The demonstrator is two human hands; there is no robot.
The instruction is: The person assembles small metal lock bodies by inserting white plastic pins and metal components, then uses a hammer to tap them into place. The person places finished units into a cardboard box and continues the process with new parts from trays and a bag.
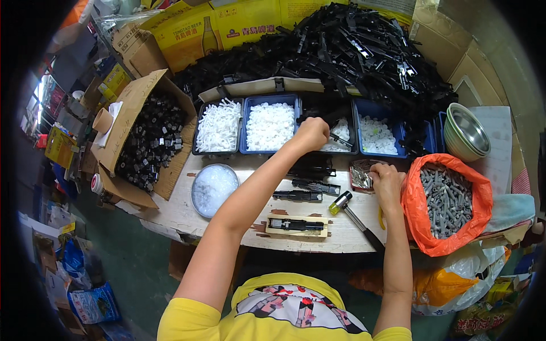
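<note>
Four trays [270,99] are ranged side by side at the table's [182,213] far edge, a heap of plastic parts [352,45] behind them. A cardboard box [136,102] is set to the left, stacked bowls [467,131] and a bag of pins [446,199] to the right. A mallet [352,216] lies near the front.

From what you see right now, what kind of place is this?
Probably a small hand-assembly workshop. The left hand reaches into blue trays of small white parts, the right hand rests beside an orange bag of grey pieces, and a big heap of black plastic parts lies behind.
</note>
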